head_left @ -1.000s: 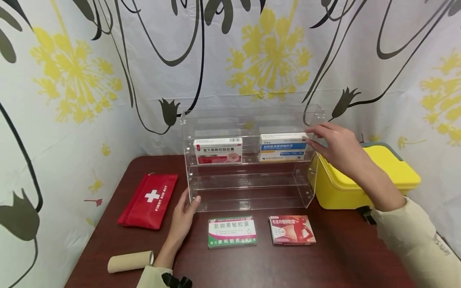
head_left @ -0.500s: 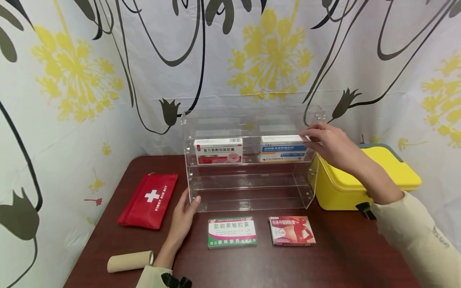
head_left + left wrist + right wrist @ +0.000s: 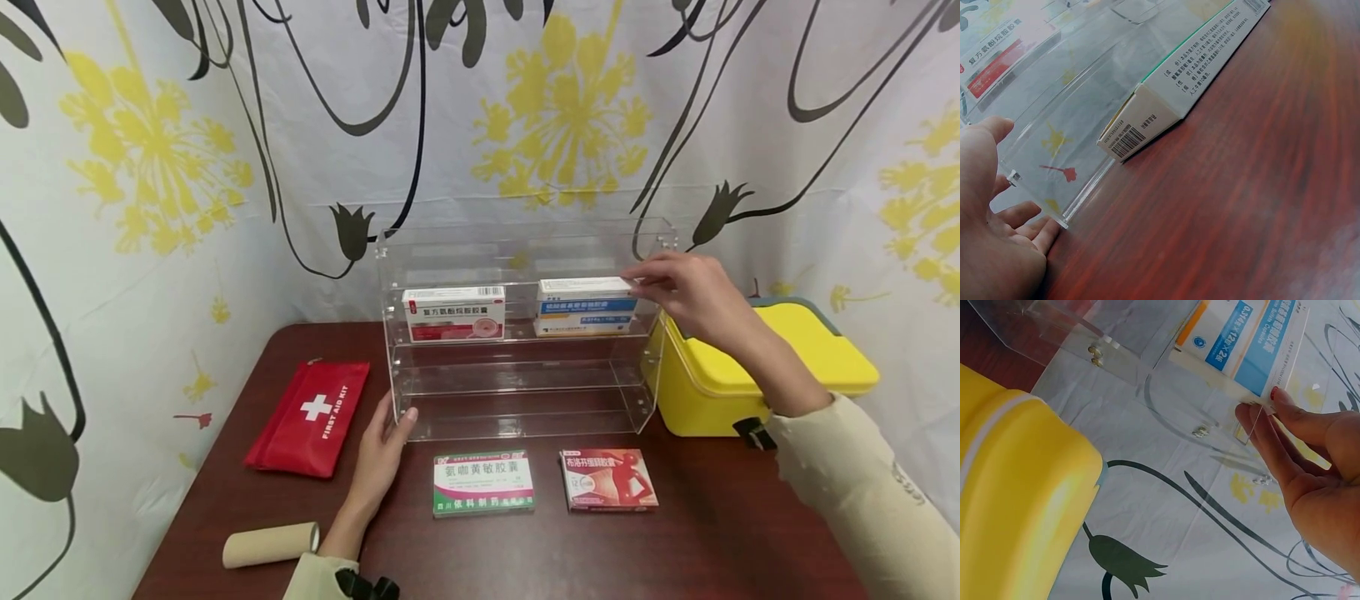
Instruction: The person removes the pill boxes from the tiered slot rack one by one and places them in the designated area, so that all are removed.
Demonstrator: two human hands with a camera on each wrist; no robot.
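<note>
A clear acrylic display rack (image 3: 517, 377) stands upright on the table. My left hand (image 3: 381, 458) grips its lower left side panel, thumb inside and fingers outside, as the left wrist view shows. On an upper tier sit a red-and-white medicine box (image 3: 454, 315) at left and a blue, orange and white medicine box (image 3: 585, 308) at right. My right hand (image 3: 697, 296) pinches the right end of the blue box, thumb (image 3: 1300, 419) at its front corner, other fingertips at its end. In front of the rack lie a green-and-white medicine box (image 3: 483, 483) and a red medicine box (image 3: 608, 480).
A yellow lidded container (image 3: 750, 379) stands right of the rack, below my right forearm. At left lie a red first aid pouch (image 3: 311, 417) and a cardboard tube (image 3: 270, 546). A patterned curtain (image 3: 480, 150) hangs close behind the dark wooden table (image 3: 720, 533).
My right hand has moved slightly left along the upper tier, and the blue box has shifted a little left with it. The left hand stays on the rack.
</note>
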